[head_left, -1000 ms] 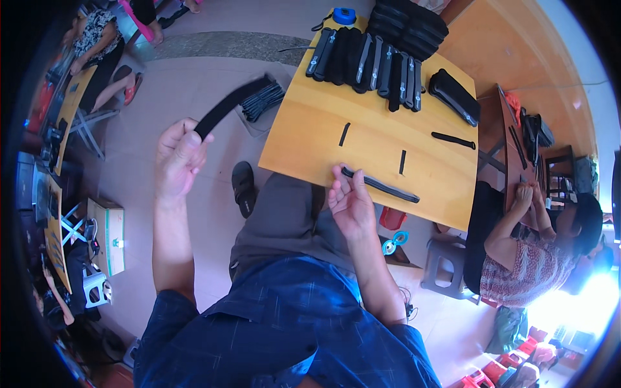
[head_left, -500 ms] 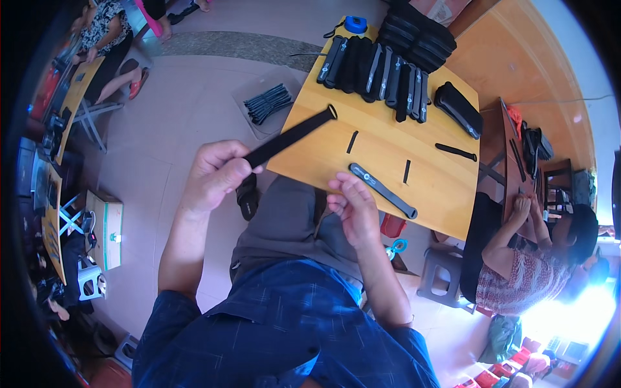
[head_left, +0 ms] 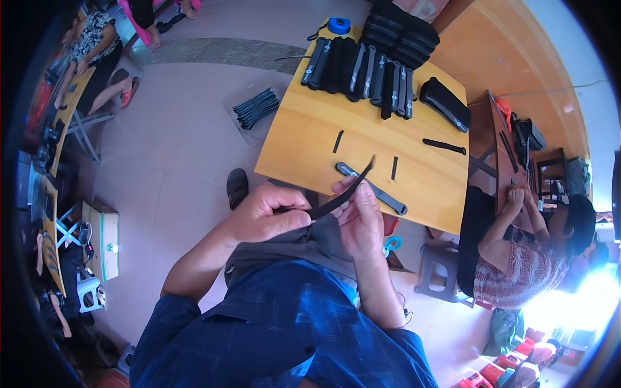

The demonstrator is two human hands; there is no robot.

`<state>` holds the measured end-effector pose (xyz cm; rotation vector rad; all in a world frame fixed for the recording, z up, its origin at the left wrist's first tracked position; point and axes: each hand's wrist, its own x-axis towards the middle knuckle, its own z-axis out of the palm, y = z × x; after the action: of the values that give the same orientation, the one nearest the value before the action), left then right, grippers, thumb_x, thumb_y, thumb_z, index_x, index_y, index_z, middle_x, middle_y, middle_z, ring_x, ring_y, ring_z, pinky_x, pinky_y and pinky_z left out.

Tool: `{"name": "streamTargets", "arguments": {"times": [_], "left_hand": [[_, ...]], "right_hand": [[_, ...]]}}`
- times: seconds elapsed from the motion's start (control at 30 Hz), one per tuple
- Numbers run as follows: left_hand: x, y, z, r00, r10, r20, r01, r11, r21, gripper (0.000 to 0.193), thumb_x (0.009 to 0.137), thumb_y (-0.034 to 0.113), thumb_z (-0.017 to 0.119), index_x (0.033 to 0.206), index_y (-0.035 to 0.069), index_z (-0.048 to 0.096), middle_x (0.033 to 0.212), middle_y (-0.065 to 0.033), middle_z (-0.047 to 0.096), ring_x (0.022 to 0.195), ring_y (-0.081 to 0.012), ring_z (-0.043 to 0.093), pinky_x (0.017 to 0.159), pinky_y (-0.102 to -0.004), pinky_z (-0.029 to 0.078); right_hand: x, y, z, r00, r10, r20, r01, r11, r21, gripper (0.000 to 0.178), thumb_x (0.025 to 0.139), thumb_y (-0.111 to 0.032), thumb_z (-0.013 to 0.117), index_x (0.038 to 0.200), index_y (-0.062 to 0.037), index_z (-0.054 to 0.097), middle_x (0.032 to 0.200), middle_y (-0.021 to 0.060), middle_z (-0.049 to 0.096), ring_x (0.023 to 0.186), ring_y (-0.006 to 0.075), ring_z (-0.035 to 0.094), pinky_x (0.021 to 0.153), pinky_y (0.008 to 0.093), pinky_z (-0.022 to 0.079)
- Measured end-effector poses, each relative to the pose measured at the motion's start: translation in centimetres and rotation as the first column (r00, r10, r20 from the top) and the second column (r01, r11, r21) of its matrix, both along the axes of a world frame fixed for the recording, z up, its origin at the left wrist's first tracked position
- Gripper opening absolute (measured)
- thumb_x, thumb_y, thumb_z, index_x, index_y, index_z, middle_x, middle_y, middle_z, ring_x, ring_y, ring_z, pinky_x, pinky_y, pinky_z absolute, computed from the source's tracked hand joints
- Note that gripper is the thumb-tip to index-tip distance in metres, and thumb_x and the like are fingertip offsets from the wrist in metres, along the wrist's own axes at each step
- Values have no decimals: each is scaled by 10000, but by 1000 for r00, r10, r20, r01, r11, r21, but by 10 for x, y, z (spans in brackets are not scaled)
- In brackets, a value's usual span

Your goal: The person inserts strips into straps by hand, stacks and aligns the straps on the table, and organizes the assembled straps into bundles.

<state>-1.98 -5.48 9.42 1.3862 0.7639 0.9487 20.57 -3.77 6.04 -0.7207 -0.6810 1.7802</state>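
Observation:
My left hand (head_left: 277, 210) is closed on one end of a black strap (head_left: 323, 208) above my lap. The strap curves up to the right, its far end rising past the table's near edge. Around its middle my right hand (head_left: 362, 223) is closed, thumb on one side and fingers behind. On the wooden table (head_left: 291, 129), just beyond that hand, lies a dark grey strap (head_left: 386, 198), partly hidden by my fingers. Two short black strips (head_left: 337, 141) mark the tabletop nearby. A single black strap (head_left: 444, 146) lies farther right.
Straps (head_left: 356, 74) line the table's far side, before a black stack (head_left: 401, 35) and a blue round object (head_left: 339, 25). A strap bundle (head_left: 445, 103) sits at right. A clear bin (head_left: 231, 123) stands left. A co-worker (head_left: 524, 271) sits right by a grey stool (head_left: 440, 271).
My left hand has moved right and down with the strap. The right hand, free before, has taken hold of it, and the strap now bends. The view has shifted slightly.

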Motion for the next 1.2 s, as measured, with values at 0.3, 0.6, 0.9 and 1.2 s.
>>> {"name": "streamTargets", "arguments": {"times": [0.3, 0.6, 0.9, 1.2], "left_hand": [[35, 0, -27, 998, -26, -63, 27, 1000, 16, 180, 991, 198, 750, 1012, 19, 749, 795, -6, 715, 679, -35, 554, 631, -227, 444], [23, -7, -52, 987, 16, -161, -24, 999, -48, 155, 988, 147, 725, 985, -5, 753, 764, -13, 699, 703, -44, 587, 649, -234, 459], [23, -9, -49, 989, 20, -150, -29, 998, -59, 176, 993, 160, 733, 991, -16, 753, 802, -18, 712, 739, -49, 605, 681, -228, 479], [21, -11, -53, 990, 2, -143, -17, 995, -103, 171, 999, 159, 731, 1001, -11, 752, 797, -18, 710, 732, -56, 607, 686, -226, 488]], "right_hand": [[105, 49, -7, 890, -429, 156, 438, 898, -29, 170, 1057, -253, 648, 1114, -93, 654, 927, 19, 696, 740, 153, 687, 640, 272, 578], [247, 141, -69, 642, -587, 493, 678, 735, -6, 137, 1045, -176, 637, 1038, -39, 636, 911, 74, 701, 768, 175, 719, 618, 281, 598], [285, 169, -78, 408, -326, 853, 603, 798, 17, 208, 993, -218, 706, 911, -37, 642, 769, 78, 696, 651, 185, 692, 546, 284, 544], [246, 141, -54, -470, -463, 751, -7, 853, 521, 613, 881, -442, 775, 1235, 37, 632, 1294, 279, 637, 1185, 454, 616, 1022, 490, 506]]}}
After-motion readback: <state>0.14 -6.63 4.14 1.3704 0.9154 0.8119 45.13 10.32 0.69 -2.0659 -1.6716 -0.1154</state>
